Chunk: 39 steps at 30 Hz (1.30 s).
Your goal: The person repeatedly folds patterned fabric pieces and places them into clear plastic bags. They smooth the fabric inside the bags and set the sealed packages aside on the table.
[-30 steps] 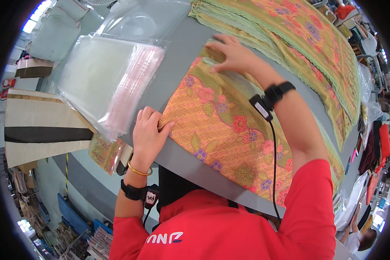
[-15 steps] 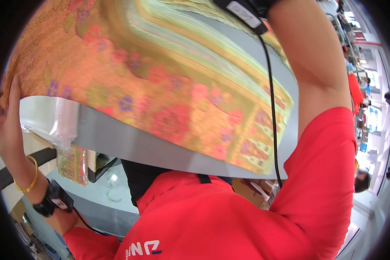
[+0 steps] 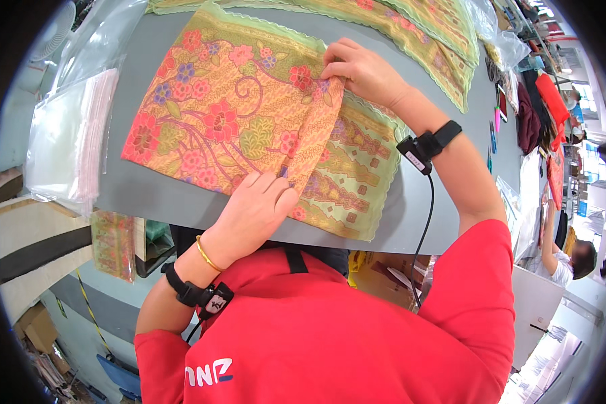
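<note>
At the far left we see a stack of clear plastic bags lying on the left end of the grey table, just beside the cloth. Below the table edge a small folded piece of patterned fabric hangs near a tan and black surface.

Next comes the floral cloth, orange with red and purple flowers and a green scalloped border, spread flat in the middle of the table. Its right part is folded over, so the orange flap lies on a paler green and yellow striped side.

Our left hand rests palm down on the near edge of the cloth, fingers together and pressing flat on the fold; it pinches nothing that we can see. A gold bangle and a black wrist strap sit on that forearm.

Our right hand lies further back, fingertips curled onto the upper end of the folded flap, seemingly pinching its edge. A black wrist device with a cable sits on that arm.

Beyond, more green-bordered cloths lie along the far table edge. At the far right another person sits, well apart.
</note>
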Each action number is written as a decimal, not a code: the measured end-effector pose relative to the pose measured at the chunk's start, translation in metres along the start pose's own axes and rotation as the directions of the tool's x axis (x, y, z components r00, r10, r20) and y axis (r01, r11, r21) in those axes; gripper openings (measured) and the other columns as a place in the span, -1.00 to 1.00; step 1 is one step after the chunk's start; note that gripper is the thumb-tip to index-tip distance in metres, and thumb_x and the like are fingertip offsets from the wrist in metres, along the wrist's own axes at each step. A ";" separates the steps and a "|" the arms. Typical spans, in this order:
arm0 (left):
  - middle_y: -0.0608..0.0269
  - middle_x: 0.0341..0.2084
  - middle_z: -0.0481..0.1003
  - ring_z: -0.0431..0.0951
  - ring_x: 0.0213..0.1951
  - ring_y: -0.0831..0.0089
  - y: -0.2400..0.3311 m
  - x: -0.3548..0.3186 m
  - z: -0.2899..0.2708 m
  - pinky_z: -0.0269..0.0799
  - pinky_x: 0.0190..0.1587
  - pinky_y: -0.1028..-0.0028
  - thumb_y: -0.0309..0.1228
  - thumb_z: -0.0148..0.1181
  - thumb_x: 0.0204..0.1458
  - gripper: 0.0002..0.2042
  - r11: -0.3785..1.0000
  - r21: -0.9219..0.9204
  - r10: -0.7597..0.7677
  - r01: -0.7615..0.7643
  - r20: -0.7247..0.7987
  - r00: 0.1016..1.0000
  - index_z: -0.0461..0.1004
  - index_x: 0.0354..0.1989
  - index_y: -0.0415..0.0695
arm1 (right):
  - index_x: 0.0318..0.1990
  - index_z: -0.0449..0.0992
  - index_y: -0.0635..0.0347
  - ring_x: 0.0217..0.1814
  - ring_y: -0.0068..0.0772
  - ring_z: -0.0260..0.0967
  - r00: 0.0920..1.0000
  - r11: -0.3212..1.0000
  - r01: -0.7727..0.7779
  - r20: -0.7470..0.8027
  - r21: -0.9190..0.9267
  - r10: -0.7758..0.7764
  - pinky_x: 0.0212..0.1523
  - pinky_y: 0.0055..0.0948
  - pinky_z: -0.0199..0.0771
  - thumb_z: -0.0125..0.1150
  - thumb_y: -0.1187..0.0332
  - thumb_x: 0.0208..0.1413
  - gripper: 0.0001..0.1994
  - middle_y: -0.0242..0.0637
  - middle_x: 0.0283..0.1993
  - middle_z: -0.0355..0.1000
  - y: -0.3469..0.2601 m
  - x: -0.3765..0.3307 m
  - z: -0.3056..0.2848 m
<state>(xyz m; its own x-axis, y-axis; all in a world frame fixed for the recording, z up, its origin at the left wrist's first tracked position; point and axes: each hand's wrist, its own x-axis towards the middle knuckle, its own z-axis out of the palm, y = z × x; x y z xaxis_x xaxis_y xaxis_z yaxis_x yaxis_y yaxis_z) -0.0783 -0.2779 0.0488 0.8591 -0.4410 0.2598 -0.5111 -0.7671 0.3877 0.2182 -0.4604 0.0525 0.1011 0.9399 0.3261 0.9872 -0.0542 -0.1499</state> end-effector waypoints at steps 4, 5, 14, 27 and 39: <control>0.17 -0.31 0.39 0.46 -0.19 0.18 0.003 -0.001 0.012 0.38 -0.08 0.25 -0.49 0.13 0.01 -0.81 0.998 -0.024 0.049 -0.050 -0.019 0.999 0.39 -0.18 -0.15 | -0.26 0.63 0.02 0.07 -0.24 0.41 0.999 0.997 -0.042 -0.026 -0.058 0.040 -0.04 -0.26 0.58 0.41 0.51 -0.05 -0.81 -0.44 -0.12 0.45 0.000 -0.020 -0.001; 0.17 -0.31 0.40 0.46 -0.18 0.18 0.004 0.001 0.013 0.38 -0.08 0.25 -0.47 0.15 0.02 -0.81 0.999 -0.028 0.039 -0.037 0.056 0.998 0.40 -0.17 -0.14 | -0.26 0.63 0.02 0.07 -0.25 0.42 0.999 0.997 -0.041 -0.033 -0.061 0.039 -0.05 -0.25 0.58 0.40 0.50 -0.04 -0.83 -0.45 -0.12 0.45 0.000 -0.023 -0.005; 0.18 -0.25 0.49 0.54 -0.14 0.19 -0.048 -0.053 -0.050 0.48 -0.21 0.21 -0.27 0.34 0.18 -0.69 0.875 -0.167 -0.466 0.454 -0.043 0.884 0.46 -0.03 -0.17 | -0.18 0.66 0.04 0.04 -0.13 0.50 0.962 0.957 -0.272 -0.060 -0.101 0.267 -0.04 -0.19 0.57 0.27 0.33 0.16 -0.87 -0.34 -0.07 0.52 0.039 0.027 -0.013; 0.37 -0.40 0.50 0.47 -0.37 0.58 -0.217 -0.151 -0.096 0.41 -0.46 0.56 -0.29 0.38 0.19 -0.81 0.347 -0.526 -0.934 0.776 -0.115 0.340 0.57 -0.25 -0.15 | -0.10 0.60 0.18 -0.13 -0.19 0.55 0.927 0.888 -0.107 0.369 0.448 -0.074 -0.11 -0.19 0.55 0.40 0.25 0.09 -0.72 -0.23 -0.13 0.59 0.102 0.307 0.129; 0.15 -0.05 0.59 0.59 -0.04 0.47 -0.156 -0.113 -0.198 0.52 0.03 0.45 -0.57 0.14 0.32 -0.97 0.818 -0.153 -0.541 0.554 -0.532 0.651 0.43 -0.18 -0.25 | -0.22 0.56 0.25 -0.30 -0.45 0.54 0.973 0.973 0.110 -0.220 0.205 -0.064 -0.28 -0.46 0.59 0.28 0.49 0.23 -0.95 -0.33 -0.32 0.54 0.053 0.239 -0.030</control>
<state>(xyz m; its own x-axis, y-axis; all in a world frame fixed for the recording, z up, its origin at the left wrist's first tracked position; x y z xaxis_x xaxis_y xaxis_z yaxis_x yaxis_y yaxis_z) -0.1008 -0.0161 0.1345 0.8208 0.3757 0.4302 0.0538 -0.8006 0.5967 0.2986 -0.2488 0.1510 0.0627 0.8442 0.5324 0.9461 0.1196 -0.3010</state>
